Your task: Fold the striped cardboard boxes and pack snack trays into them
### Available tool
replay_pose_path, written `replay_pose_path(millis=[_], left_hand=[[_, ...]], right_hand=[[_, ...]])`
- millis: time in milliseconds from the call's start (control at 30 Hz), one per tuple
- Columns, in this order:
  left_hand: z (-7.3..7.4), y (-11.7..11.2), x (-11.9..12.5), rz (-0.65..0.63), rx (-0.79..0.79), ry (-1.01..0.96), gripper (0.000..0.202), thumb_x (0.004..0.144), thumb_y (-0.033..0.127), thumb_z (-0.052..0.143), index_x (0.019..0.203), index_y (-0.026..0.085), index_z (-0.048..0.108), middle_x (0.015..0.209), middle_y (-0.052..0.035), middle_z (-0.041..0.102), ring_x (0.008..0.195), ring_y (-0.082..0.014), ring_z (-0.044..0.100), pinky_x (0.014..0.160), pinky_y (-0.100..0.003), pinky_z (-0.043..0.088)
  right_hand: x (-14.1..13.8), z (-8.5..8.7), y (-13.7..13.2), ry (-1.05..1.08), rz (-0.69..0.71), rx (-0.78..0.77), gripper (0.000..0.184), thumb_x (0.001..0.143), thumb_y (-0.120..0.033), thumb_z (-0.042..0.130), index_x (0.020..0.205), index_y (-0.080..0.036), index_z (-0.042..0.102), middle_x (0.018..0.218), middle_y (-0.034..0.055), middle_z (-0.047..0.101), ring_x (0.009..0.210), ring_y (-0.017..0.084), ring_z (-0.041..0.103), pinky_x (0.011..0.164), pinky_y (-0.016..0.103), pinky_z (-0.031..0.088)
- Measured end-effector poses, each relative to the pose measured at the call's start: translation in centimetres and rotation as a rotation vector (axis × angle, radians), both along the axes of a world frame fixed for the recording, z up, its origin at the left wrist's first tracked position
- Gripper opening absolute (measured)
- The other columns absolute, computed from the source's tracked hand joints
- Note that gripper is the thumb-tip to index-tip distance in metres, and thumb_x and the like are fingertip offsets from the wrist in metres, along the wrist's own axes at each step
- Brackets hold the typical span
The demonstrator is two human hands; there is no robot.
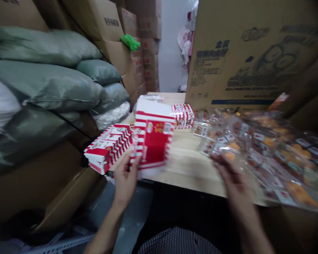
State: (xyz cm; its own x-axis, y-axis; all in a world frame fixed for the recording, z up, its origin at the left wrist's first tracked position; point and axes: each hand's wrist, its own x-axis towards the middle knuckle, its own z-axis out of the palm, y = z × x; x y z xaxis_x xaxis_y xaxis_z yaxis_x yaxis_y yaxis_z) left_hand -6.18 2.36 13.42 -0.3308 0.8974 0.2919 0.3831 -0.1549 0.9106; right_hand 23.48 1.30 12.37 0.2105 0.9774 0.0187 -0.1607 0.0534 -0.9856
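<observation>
A red-and-white striped cardboard box [155,141] is gripped by its lower left side in my left hand [126,174], its white top flap standing up. Left of it lies a stack of flattened striped boxes [111,144], at the table's edge. Behind the held box sits another striped box [184,115]. My right hand [229,173], smeared by motion, is at the near edge of a pile of clear packets [265,151] with orange and brown contents. Its fingertips seem to touch or overlap a packet [219,146]; whether they grip it is not clear.
The pale wooden table [193,155] ends just in front of my body. A large printed carton [254,60] stands behind the packets. Stuffed green sacks [50,81] and stacked cartons [113,56] line the left side. A green plastic bag [130,42] hangs by the cartons.
</observation>
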Motion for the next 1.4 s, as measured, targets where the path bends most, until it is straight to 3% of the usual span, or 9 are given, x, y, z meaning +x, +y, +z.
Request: replay_pose_path(millis=[133, 300, 567, 767, 900, 1000, 1100, 1200, 1400], left_hand=[[-3.8, -3.6, 7.7, -0.480, -0.352, -0.527, 0.047, 0.093, 0.042, 0.061, 0.134, 0.019, 0.058, 0.113, -0.0109, 0.075, 0.098, -0.0240, 0.073, 0.080, -0.033, 0.060], [-6.0, -2.8, 11.3, -0.489, -0.330, -0.535, 0.055, 0.090, 0.036, 0.066, 0.142, 0.021, 0.053, 0.133, -0.0111, 0.067, 0.121, -0.0252, 0.065, 0.104, -0.039, 0.053], [-7.1, -3.7, 15.6, -0.491, -0.298, -0.427, 0.071, 0.076, 0.028, 0.081, 0.141, 0.027, 0.053, 0.144, -0.0071, 0.059, 0.128, -0.0266, 0.059, 0.109, -0.040, 0.050], [-8.3, -4.0, 16.5, -0.487, -0.282, -0.457, 0.060, 0.081, 0.022, 0.075, 0.134, 0.026, 0.048, 0.137, -0.0098, 0.062, 0.124, -0.0253, 0.062, 0.106, -0.041, 0.052], [-7.3, -3.0, 15.1, -0.469, -0.217, -0.303, 0.054, 0.083, 0.024, 0.074, 0.129, 0.025, 0.046, 0.129, -0.0099, 0.063, 0.114, -0.0241, 0.066, 0.098, -0.041, 0.055], [-4.9, -1.6, 13.5, -0.394, 0.061, 0.063, 0.058, 0.082, 0.025, 0.076, 0.133, 0.026, 0.047, 0.136, -0.0104, 0.056, 0.127, -0.0267, 0.056, 0.107, -0.047, 0.047], [-2.6, 0.2, 12.9, -0.612, 0.259, 0.364, 0.054, 0.084, 0.026, 0.074, 0.132, 0.024, 0.049, 0.131, -0.0105, 0.058, 0.125, -0.0264, 0.053, 0.107, -0.048, 0.045], [-1.8, 1.8, 13.4, -0.764, 0.236, 0.528, 0.047, 0.085, 0.029, 0.074, 0.125, 0.020, 0.052, 0.121, -0.0105, 0.063, 0.115, -0.0267, 0.055, 0.101, -0.046, 0.047], [-1.3, 3.2, 13.9, -1.104, -0.048, 0.568, 0.011, 0.091, 0.028, 0.064, 0.095, 0.018, 0.062, 0.101, -0.0061, 0.067, 0.092, -0.0201, 0.062, 0.081, -0.033, 0.050]], right_hand=[[-2.8, -3.0, -1.8, 0.313, 0.037, -0.194, 0.048, 0.077, -0.052, 0.079, 0.115, -0.027, 0.066, 0.115, 0.0080, 0.075, 0.113, 0.034, 0.068, 0.094, 0.052, 0.057], [-0.7, -4.9, -4.0, 0.290, -0.032, -0.272, 0.047, 0.072, -0.048, 0.085, 0.111, -0.026, 0.068, 0.105, 0.0071, 0.079, 0.091, 0.034, 0.076, 0.078, 0.051, 0.063], [0.8, -6.4, -5.8, 0.270, -0.191, -0.232, 0.073, 0.070, -0.036, 0.088, 0.132, -0.030, 0.051, 0.117, 0.0071, 0.075, 0.102, 0.033, 0.074, 0.084, 0.051, 0.063], [0.9, -7.1, -6.6, 0.234, -0.203, -0.268, 0.056, 0.067, -0.038, 0.090, 0.113, -0.025, 0.062, 0.109, 0.0080, 0.077, 0.098, 0.033, 0.075, 0.087, 0.051, 0.062], [1.7, -7.3, -7.2, 0.200, -0.101, -0.250, 0.043, 0.076, -0.044, 0.082, 0.112, -0.024, 0.067, 0.111, 0.0095, 0.077, 0.097, 0.034, 0.074, 0.084, 0.050, 0.062], [2.9, -7.2, -7.4, 0.038, -0.003, -0.223, 0.037, 0.079, -0.045, 0.080, 0.107, -0.021, 0.072, 0.110, 0.0102, 0.077, 0.097, 0.032, 0.074, 0.087, 0.046, 0.061], [3.8, -7.2, -7.6, -0.072, 0.121, -0.213, 0.038, 0.084, -0.045, 0.075, 0.113, -0.020, 0.071, 0.111, 0.0097, 0.077, 0.097, 0.029, 0.073, 0.088, 0.042, 0.061], [4.3, -7.3, -7.8, -0.143, 0.191, -0.219, 0.045, 0.087, -0.047, 0.071, 0.123, -0.021, 0.068, 0.114, 0.0089, 0.076, 0.097, 0.028, 0.073, 0.084, 0.039, 0.062], [5.1, -7.1, -7.0, -0.289, 0.232, -0.153, 0.042, 0.090, -0.042, 0.067, 0.127, -0.023, 0.068, 0.112, 0.0068, 0.076, 0.090, 0.025, 0.073, 0.074, 0.033, 0.062]])
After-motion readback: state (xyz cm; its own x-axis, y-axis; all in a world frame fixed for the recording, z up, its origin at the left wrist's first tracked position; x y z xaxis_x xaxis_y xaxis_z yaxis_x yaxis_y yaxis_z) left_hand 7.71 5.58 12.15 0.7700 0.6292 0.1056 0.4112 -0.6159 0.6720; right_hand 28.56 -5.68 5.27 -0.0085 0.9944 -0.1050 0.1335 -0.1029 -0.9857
